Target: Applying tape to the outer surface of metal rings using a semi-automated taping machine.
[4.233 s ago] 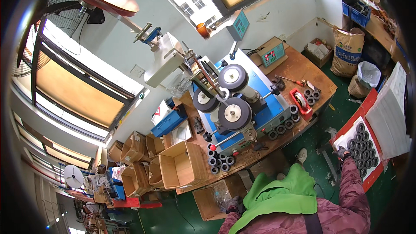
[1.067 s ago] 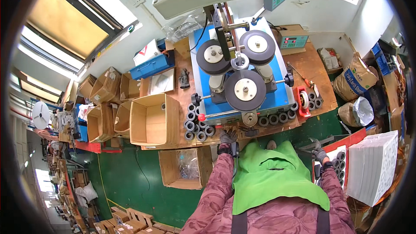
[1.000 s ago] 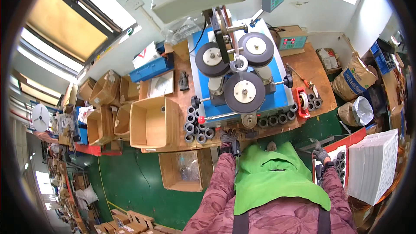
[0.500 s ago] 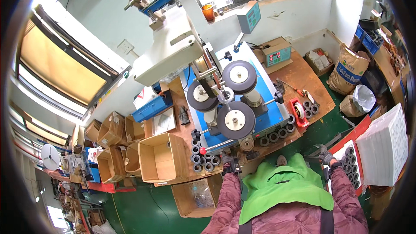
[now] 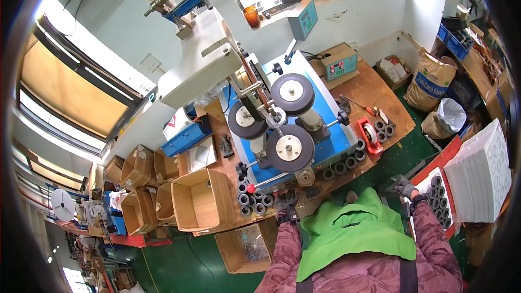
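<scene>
My left hand (image 5: 285, 204), in a dark glove, rests at the front edge of the wooden bench (image 5: 380, 89). It lies right beside a cluster of dark rings (image 5: 251, 204) and just below the blue-decked machine (image 5: 331, 135) with its three dark discs (image 5: 291, 148). My right hand (image 5: 406, 189), also gloved, is out to my right at the near corner of a red tray (image 5: 446, 157) that holds several dark rings (image 5: 437, 202). The gloves are small and dark, so what either hand holds stays unclear. A green apron (image 5: 355, 230) covers my chest.
More dark rings (image 5: 337, 169) line the bench front. An open cardboard box (image 5: 198, 202) stands left of my left hand, and another box (image 5: 247, 243) sits under the bench. A white stack of trays (image 5: 483, 172) stands at the right, with sacks (image 5: 431, 80) behind it.
About four seconds ago I faced right toward the red tray; now I face the machine. My left hand came to the bench front, and both hands have barely moved in the last second.
</scene>
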Motion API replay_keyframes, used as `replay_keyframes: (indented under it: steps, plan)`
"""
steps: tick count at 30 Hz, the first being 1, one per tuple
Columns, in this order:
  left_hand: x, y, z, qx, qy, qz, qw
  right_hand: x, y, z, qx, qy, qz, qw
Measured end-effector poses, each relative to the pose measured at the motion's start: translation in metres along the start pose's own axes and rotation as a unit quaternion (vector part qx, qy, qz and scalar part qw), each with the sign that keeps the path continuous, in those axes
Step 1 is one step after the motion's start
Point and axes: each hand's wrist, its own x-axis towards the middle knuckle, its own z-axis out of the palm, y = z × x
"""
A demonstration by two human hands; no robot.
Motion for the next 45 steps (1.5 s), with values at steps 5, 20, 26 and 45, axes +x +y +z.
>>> replay_keyframes:
  steps: [5, 20, 26, 45]
  plan:
    - [-0.007, 0.008, -0.010, 0.036, -0.048, 0.021, 0.998, 0.018, 0.012, 0.007, 0.163, -0.011, 0.002, 0.987]
    - [-0.025, 0.000, -0.021, 0.106, -0.052, 0.045, 0.992, 0.019, -0.067, -0.036, 0.047, -0.002, -0.054, 0.997]
    - [-0.107, 0.045, 0.012, 0.202, -0.226, 0.332, 0.893, 0.023, -0.172, -0.064, 0.026, 0.011, -0.244, 0.969]
    - [-0.141, 0.098, 0.161, 0.968, -0.096, 0.227, 0.055, 0.075, -0.475, -0.038, -0.033, -0.016, -0.490, 0.871]
